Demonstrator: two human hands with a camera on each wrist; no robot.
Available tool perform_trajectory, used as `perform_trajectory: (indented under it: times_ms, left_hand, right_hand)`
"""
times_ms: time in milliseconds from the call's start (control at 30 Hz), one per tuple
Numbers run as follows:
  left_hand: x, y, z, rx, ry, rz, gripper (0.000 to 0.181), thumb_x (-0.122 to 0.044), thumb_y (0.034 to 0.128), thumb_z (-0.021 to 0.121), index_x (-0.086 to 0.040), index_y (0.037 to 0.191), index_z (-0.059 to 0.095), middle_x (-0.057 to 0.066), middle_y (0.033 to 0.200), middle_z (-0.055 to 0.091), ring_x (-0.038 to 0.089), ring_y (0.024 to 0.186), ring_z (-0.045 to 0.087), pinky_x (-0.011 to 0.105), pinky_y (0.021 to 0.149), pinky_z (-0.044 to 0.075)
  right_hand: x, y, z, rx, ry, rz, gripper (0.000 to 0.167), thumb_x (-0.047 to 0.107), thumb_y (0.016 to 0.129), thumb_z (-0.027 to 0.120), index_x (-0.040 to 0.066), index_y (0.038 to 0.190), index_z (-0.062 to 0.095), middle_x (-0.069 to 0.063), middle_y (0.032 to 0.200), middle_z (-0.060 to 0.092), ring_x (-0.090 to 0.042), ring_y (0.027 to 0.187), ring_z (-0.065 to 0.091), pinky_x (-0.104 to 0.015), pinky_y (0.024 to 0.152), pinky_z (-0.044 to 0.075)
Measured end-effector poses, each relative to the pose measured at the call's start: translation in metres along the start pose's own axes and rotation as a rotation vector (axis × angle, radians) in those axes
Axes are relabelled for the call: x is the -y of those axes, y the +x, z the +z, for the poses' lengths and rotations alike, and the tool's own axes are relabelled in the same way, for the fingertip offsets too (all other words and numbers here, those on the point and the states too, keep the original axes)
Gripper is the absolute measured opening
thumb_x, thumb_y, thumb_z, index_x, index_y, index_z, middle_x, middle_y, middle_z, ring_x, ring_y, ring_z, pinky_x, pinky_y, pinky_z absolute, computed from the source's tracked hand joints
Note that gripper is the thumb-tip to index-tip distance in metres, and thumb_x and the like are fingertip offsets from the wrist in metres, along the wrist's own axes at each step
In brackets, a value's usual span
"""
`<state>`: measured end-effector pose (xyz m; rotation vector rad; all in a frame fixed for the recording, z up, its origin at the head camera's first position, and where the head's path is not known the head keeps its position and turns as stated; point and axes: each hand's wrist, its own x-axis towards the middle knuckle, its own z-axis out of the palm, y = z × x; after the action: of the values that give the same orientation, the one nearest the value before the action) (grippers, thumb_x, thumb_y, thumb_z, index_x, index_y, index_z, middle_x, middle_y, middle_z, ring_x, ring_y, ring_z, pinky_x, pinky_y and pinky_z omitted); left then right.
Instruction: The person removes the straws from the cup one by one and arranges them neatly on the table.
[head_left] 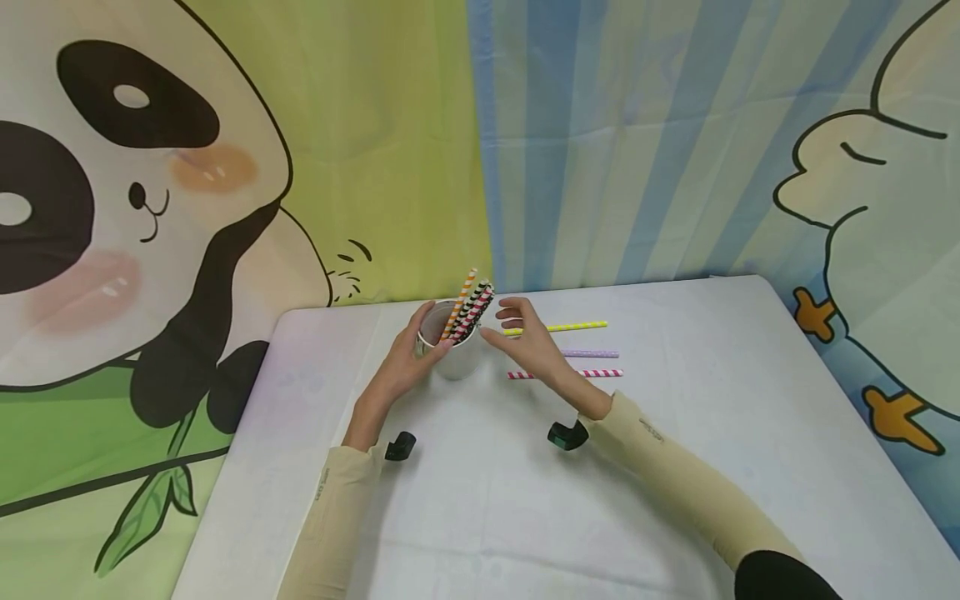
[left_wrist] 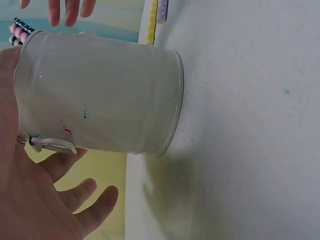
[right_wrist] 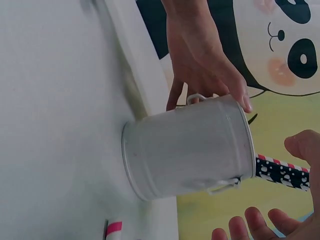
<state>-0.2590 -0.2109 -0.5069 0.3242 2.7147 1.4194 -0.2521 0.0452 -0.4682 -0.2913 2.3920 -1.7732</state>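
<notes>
Straws | in pale bucket on worktop, lower ends hidden | left grip: curled on bucket's side | right grip: loosely spread, empty, hides part of purple straw | sleeve print: unreadably small

The lower ends of the straws are hidden inside the can. From my head, my right hand and wrist cover the left end of the purple straw and the middle of the red-striped straw. Print on my right sleeve is unreadably small. The left wrist view cuts off my left hand.
</notes>
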Motion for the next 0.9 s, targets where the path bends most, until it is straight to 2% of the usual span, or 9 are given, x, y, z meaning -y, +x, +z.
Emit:
perform_trajectory:
  times_ms: [167,400,600,733,900]
  left_hand:
    - [-0.001,-0.001,0.000,-0.003,0.000,0.003,0.082,-0.055,0.0930,0.064,-0.037,0.159,0.019,0.011,0.157,0.041,0.033,0.142,0.042,0.060,0.114,0.032]
    - [-0.001,-0.003,-0.001,0.005,0.004,-0.017,0.083,-0.057,0.0929,0.063,-0.038,0.160,0.017,0.012,0.159,0.038,0.035,0.144,0.039,0.063,0.113,0.033]
    - [-0.001,-0.004,-0.002,0.006,-0.007,-0.023,0.079,-0.058,0.0927,0.063,-0.051,0.156,0.015,0.012,0.158,0.038,0.035,0.144,0.039,0.062,0.113,0.033]
    - [0.000,-0.003,-0.002,0.006,-0.010,-0.012,0.079,-0.057,0.0931,0.063,-0.049,0.156,0.016,0.012,0.158,0.039,0.034,0.142,0.041,0.061,0.113,0.034]
    - [0.000,-0.002,-0.001,0.006,-0.007,-0.005,0.080,-0.056,0.0932,0.063,-0.044,0.158,0.017,0.011,0.159,0.038,0.033,0.144,0.039,0.060,0.115,0.031]
  right_hand:
    - [0.001,0.008,0.012,-0.022,0.018,-0.054,0.066,0.034,0.092,0.072,0.010,0.144,0.040,-0.019,0.139,0.051,-0.039,0.129,0.051,-0.048,0.107,0.046]
    - [0.000,0.019,0.028,-0.071,0.089,-0.104,0.057,0.022,0.091,0.074,0.004,0.136,0.044,-0.015,0.131,0.053,-0.038,0.126,0.051,-0.048,0.110,0.042]
    - [0.003,0.025,0.039,-0.102,0.071,-0.059,0.055,0.029,0.091,0.073,0.005,0.132,0.046,-0.014,0.129,0.055,-0.031,0.123,0.054,-0.046,0.104,0.048]
    - [0.005,0.028,0.045,-0.119,0.071,-0.020,0.058,0.032,0.090,0.071,0.006,0.136,0.045,-0.014,0.130,0.055,-0.029,0.121,0.056,-0.041,0.094,0.053]
    - [0.004,0.032,0.048,-0.143,0.069,-0.024,0.055,0.027,0.091,0.067,0.008,0.137,0.046,-0.014,0.127,0.058,-0.027,0.117,0.057,-0.037,0.086,0.054]
